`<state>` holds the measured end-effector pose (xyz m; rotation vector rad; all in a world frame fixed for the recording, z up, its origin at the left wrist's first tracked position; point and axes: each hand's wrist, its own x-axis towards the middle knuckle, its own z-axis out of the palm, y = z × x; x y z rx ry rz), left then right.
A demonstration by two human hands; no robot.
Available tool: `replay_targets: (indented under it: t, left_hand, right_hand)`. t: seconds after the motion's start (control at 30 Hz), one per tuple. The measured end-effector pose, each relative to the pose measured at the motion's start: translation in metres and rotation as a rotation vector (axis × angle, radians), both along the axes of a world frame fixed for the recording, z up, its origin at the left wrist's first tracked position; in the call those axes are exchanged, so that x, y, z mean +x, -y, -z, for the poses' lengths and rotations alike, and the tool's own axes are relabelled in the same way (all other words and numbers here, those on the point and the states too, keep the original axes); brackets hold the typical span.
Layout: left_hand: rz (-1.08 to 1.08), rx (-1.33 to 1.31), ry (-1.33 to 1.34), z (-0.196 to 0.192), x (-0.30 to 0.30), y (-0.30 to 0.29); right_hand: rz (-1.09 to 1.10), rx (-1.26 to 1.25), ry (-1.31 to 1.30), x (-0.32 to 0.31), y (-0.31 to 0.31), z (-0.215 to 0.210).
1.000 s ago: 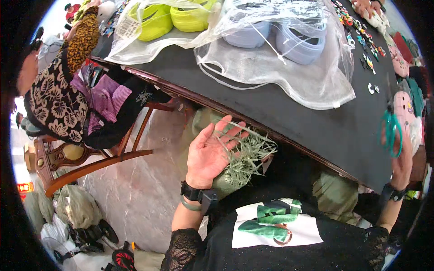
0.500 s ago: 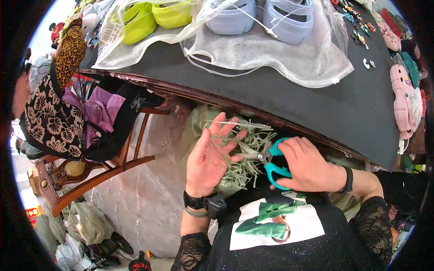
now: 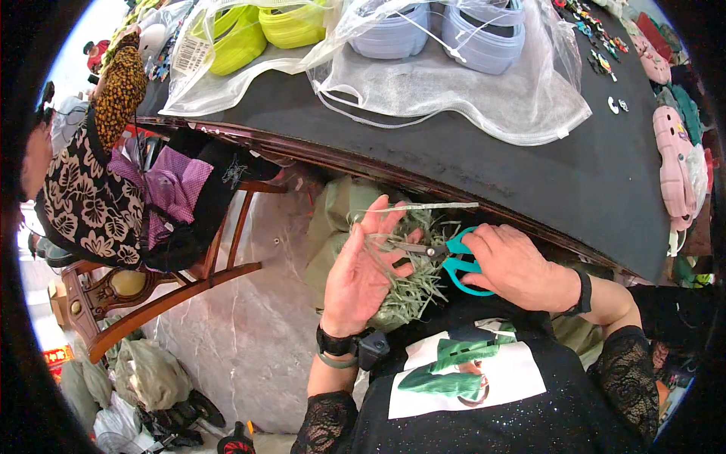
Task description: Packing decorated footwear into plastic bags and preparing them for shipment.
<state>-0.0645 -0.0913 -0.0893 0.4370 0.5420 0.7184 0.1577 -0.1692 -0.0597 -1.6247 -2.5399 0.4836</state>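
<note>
R hand (image 3: 514, 268) is gripping teal-handled scissors (image 3: 432, 250), knuckles up, blades pointing at L hand (image 3: 357, 284). L hand is facing palm up, half-open, fingers loosely spread, w/ thin pale strip (image 3: 446, 205) lying across them. Scissors are sitting btwn hands, beside shredded green clump (image 3: 412, 299), near table (image 3: 484, 170) edge. L forearm's angling away from body; R forearm's slanting in from right.

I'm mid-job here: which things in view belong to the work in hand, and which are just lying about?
In use:
teal-handled scissors, in the right hand
pale green strips, at the left hand

Lying about:
bagged yellow-green clogs
bagged lilac clogs
pink clog
</note>
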Motion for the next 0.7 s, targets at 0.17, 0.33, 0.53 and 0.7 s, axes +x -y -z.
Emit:
replay_targets:
  t: [0.17,0.33,0.53,0.7]
  left_hand:
    - [-0.009,-0.088,0.119,0.005,-0.003,-0.001]
    - [-0.001,-0.189,0.243,0.014,0.0,-0.005]
    - [0.048,-0.274,0.307,0.023,0.003,-0.004]
    - [0.149,-0.249,0.305,0.024,0.003,-0.004]
  right_hand:
    - [0.002,-0.035,-0.063,0.004,0.002,-0.005]
    - [-0.115,-0.184,-0.201,0.008,0.001,-0.008]
    - [-0.097,-0.39,-0.204,0.004,-0.003,-0.011]
    - [-0.122,-0.409,-0.178,0.005,-0.008,-0.019]
